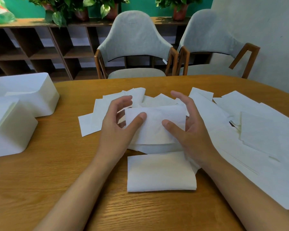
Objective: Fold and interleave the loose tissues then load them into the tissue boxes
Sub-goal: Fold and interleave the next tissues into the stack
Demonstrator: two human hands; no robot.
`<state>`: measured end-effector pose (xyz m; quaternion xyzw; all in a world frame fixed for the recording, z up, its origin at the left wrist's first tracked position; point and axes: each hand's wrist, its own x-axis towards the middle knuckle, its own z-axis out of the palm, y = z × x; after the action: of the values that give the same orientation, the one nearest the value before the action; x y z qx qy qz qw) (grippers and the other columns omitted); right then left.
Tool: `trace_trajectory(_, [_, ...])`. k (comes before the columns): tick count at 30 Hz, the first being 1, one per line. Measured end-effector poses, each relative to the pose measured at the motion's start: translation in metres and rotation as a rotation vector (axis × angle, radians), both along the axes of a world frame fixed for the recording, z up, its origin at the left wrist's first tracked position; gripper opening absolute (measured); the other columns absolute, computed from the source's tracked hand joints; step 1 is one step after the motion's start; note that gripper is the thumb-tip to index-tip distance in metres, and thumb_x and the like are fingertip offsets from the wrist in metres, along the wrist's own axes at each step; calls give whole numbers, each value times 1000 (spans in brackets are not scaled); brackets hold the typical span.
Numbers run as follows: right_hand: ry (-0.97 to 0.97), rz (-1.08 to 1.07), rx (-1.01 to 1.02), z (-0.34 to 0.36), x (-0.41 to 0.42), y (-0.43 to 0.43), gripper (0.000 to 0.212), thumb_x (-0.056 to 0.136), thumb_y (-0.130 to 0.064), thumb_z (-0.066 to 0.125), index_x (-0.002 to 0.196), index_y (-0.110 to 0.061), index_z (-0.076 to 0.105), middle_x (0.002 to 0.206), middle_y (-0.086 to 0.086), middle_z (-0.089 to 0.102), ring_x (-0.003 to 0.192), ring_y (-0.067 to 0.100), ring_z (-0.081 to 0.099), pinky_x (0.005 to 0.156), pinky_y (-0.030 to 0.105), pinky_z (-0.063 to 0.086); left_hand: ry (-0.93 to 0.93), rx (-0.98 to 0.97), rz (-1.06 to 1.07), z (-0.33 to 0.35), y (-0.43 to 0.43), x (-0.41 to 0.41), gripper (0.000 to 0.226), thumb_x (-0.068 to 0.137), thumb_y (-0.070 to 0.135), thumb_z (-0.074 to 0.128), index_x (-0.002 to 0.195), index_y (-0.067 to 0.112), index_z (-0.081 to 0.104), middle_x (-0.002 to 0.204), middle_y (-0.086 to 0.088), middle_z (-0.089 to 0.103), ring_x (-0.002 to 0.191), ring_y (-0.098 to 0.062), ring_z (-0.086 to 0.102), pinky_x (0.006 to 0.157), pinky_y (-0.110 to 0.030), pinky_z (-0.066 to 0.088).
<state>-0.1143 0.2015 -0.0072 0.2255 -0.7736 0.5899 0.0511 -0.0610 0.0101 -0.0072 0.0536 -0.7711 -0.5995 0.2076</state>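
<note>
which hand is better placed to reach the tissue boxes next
Left. Both hands hold the folded tissue, but the left hand is nearer the two tissue boxes; the right hand is beside the loose tissues.

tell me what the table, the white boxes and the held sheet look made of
The table: wood or wood veneer, satin finish, with visible grain lines. The tissue boxes: probably smooth matte white plastic, with rounded moulded corners. The held tissue: thin soft paper, matte, faintly crinkled and creased at its fold.
</note>
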Motion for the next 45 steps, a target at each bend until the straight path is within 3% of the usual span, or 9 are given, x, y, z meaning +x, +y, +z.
trace_trajectory(2, [6,-5,-11,1,-1,2,58,91,-32,71,137,-49,39,125,-58,34,121,-29,33,96,1,38,-95,71,-69,4,-2,1,45,93,42,69,135,43,55,119,27,62,101,29,53,75,1,45])
trace_trajectory(8, [-48,-4,-41,0,-4,3,52,91,-33,71,131,-47,40,122,-45,43,116,5,55,77,17,57,-63,169,-128,6,-3,2,24,97,25,70,121,31,69,89,-1,77,92,-17,75,64,-20,55])
trace_trajectory(12, [-45,87,6,4,-2,8,36,89,-39,69,121,-47,57,121,-40,52,113,-1,56,83,15,53,-31,128,-64,2,-4,1,12,98,22,70,109,25,74,94,-33,66,93,-45,61,64,-31,49])
trace_trajectory(16, [-92,127,51,3,-3,13,19,92,-28,70,100,-44,74,110,-38,66,114,-14,53,90,4,40,-6,143,-109,6,-1,4,29,98,12,69,125,19,64,95,-6,77,91,-18,74,67,-19,56])
trace_trajectory(21, [-79,6,32,-1,-13,20,28,96,-11,66,103,-36,75,100,-41,67,106,-18,56,84,-3,37,209,-513,-145,-5,-10,8,24,86,23,84,102,23,66,100,10,65,89,-16,61,73,-18,44])
trace_trajectory(24, [-58,-13,52,-3,-15,21,28,96,-11,65,104,-36,75,101,-41,67,107,-17,56,86,-4,36,16,-520,-403,-4,-5,12,20,79,38,88,89,29,74,84,11,69,81,-17,63,65,-21,47])
trace_trajectory(29, [-27,-11,71,-5,-15,20,29,96,-10,64,104,-36,75,101,-40,67,108,-15,58,88,-2,37,-212,-661,-554,-9,-3,12,54,63,63,91,109,39,75,99,19,63,93,-8,60,79,-30,54])
trace_trajectory(40, [-44,4,124,-4,-12,16,20,98,-21,63,105,-35,75,98,-44,65,107,-19,54,85,-4,36,-323,-515,-547,-2,-5,11,19,80,44,87,91,30,80,84,12,73,84,-7,65,68,-23,48])
trace_trajectory(45, [-230,91,44,0,-8,16,53,88,-71,45,103,-32,78,104,-27,70,103,-4,63,93,31,49,-243,-212,-445,9,-13,11,17,82,38,81,86,22,82,86,2,77,82,-15,72,67,-32,55])
